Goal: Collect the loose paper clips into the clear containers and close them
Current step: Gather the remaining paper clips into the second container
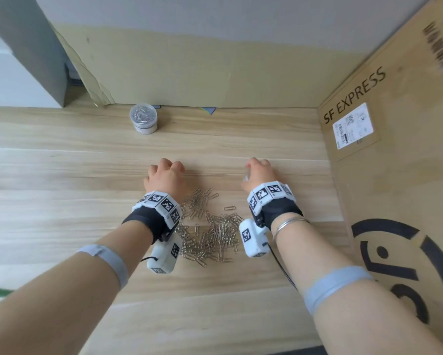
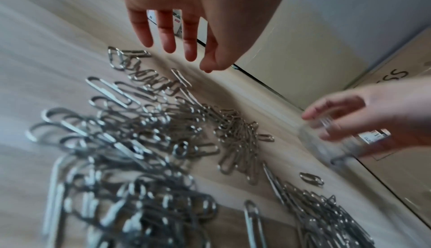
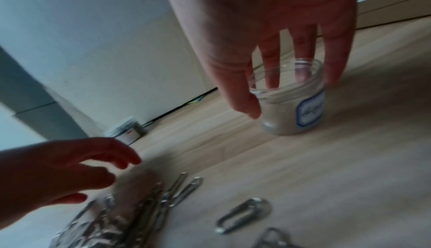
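Your right hand [image 3: 263, 36] grasps the open jar [image 3: 291, 102] from above, fingertips over its rim; your left hand [image 2: 186, 18] hangs released, holding nothing. Steady the jar upright on the table [image 1: 61, 175], then gather clips [image 1: 210, 231], heaped between your wrists, in small pinches. They're thin, slick wire loops that tangle. A filled jar [image 1: 143, 118] stands well beyond your left hand.

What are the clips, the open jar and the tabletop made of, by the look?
Paper clips: bent wire, likely bright steel; silvery glints. Open jar under the right hand: clear, threaded neck, blue-edged label; glass or plastic, cannot tell. Table: pale wood grain, matte; probably laminate, could be veneer.
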Tool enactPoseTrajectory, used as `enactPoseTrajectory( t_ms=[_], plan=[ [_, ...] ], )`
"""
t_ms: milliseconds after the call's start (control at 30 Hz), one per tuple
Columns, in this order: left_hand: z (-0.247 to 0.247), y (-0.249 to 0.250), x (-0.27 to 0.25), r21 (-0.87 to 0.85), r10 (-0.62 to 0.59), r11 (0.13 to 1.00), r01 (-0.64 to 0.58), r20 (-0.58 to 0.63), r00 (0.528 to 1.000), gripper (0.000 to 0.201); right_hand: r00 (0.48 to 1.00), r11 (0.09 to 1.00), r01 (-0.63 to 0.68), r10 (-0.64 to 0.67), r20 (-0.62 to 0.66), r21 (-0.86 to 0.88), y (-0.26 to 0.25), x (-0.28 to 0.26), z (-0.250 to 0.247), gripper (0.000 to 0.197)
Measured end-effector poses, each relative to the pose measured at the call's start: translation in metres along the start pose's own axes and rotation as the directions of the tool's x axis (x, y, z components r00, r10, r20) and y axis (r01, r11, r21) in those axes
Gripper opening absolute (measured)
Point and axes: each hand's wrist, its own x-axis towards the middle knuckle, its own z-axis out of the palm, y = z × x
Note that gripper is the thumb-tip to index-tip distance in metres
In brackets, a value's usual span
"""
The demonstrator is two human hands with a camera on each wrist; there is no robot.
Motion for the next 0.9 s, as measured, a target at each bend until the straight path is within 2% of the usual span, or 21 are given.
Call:
enactPoseTrajectory(
  t_ms=[100, 167, 300, 400, 467, 500, 533, 600, 700, 767, 900],
  plan=[
    [-0.002, -0.001, -0.003, 0.001, -0.052, 0.999, 0.052, 0.027, 0.998, 0.036, 0.988, 0.988, 0.153, -0.153, 0.003, 0.017, -0.031, 0.0, 0.003, 0.038],
    [-0.005, -0.003, -0.005, 0.005, -0.056, 0.998, 0.056, 0.064, 0.996, 0.037, 0.978, 0.977, 0.208, -0.208, 0.0, 0.038, -0.049, 0.001, 0.007, 0.039],
    [-0.008, -0.004, -0.01, 0.004, 0.021, 1.0, -0.021, 0.144, 0.989, 0.037, 0.963, 0.963, 0.268, -0.269, 0.009, 0.031, -0.07, 0.004, 0.015, 0.043],
    [-0.012, -0.001, -0.018, 0.009, 0.076, 0.997, -0.079, 0.184, 0.98, 0.036, 0.959, 0.96, 0.278, -0.279, 0.051, 0.025, -0.073, 0.005, 0.017, 0.056],
    [-0.012, -0.001, -0.022, 0.015, 0.117, 0.992, -0.123, 0.211, 0.97, 0.034, 0.966, 0.964, 0.247, -0.252, 0.052, 0.098, -0.071, 0.001, 0.015, 0.064],
    [-0.012, -0.001, -0.023, -0.006, 0.118, 0.993, -0.119, 0.221, 0.968, 0.033, 0.974, 0.965, 0.22, -0.225, 0.019, 0.144, -0.068, -0.002, 0.013, 0.061],
    [-0.013, -0.001, -0.023, -0.022, 0.107, 0.994, -0.105, 0.232, 0.967, 0.032, 0.983, 0.968, 0.182, -0.181, -0.022, 0.174, -0.064, -0.006, 0.01, 0.054],
    [-0.013, -0.003, -0.021, -0.009, 0.081, 0.997, -0.082, 0.243, 0.967, 0.033, 0.995, 0.988, 0.092, -0.086, -0.049, 0.126, -0.051, -0.009, 0.007, 0.039],
    [-0.014, -0.003, -0.02, 0.044, 0.023, 0.998, -0.034, 0.232, 0.972, 0.035, 0.993, 0.997, -0.061, 0.066, 0.1, -0.05, -0.028, -0.015, 0.011, 0.03],
    [-0.011, 0.0, -0.022, 0.056, 0.003, 0.998, -0.016, 0.229, 0.973, 0.035, 0.98, 0.989, -0.109, 0.124, 0.153, -0.102, -0.015, -0.02, 0.017, 0.029],
    [0.002, 0.007, -0.029, 0.03, 0.042, 0.998, -0.052, 0.264, 0.964, 0.037, 0.971, 0.99, -0.063, 0.09, 0.222, -0.126, -0.009, -0.03, 0.029, 0.021]
  ],
)
